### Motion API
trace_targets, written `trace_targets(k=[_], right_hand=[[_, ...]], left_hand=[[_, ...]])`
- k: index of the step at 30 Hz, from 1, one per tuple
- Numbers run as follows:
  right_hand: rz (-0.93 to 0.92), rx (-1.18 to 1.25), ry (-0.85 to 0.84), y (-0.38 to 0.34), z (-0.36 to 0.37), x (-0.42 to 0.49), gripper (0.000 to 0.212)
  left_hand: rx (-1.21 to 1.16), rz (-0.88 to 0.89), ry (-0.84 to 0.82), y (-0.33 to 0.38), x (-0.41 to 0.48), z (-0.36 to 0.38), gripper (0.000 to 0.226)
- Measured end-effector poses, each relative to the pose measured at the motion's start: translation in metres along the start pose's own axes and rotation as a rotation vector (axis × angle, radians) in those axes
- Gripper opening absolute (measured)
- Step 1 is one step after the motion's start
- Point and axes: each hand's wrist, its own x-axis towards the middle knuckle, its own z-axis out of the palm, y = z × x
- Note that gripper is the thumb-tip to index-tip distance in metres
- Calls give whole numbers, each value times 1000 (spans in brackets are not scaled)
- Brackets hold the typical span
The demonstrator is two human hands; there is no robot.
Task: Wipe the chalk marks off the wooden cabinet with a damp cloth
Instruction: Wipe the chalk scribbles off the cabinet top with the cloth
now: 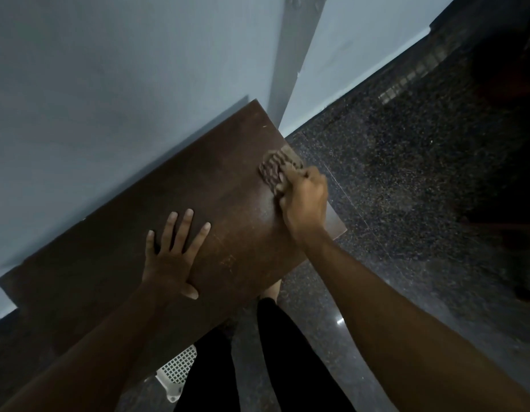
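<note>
Setting: grey wall (109, 84) beyond both hands; dark speckled floor (391, 173) to the right of the right hand.
Cabinet: brown wooden cabinet top (222, 185) lies under both hands.
Left hand: left hand (171, 260) rests flat on the top, fingers straight and spread; I see nothing held.
Right hand: right hand (305, 200) curls its fingers round the cloth (274, 166), pressing it down near the top's right edge.
Cloth: bunched, brownish, protruding beyond the right knuckles, well apart from the left hand.
</note>
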Motion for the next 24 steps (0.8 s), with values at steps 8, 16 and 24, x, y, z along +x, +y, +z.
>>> trace_targets(k=[8, 16, 24], right_hand=[[168, -36, 110, -35, 3, 84, 26], [162, -33, -140, 20, -45, 24, 8], [287, -125, -237, 98, -67, -55, 19]], left_hand=[[24, -41, -73, 2, -2, -8, 162], [32, -38, -116, 6, -4, -14, 158], [-9, -33, -54, 3, -4, -8, 166]])
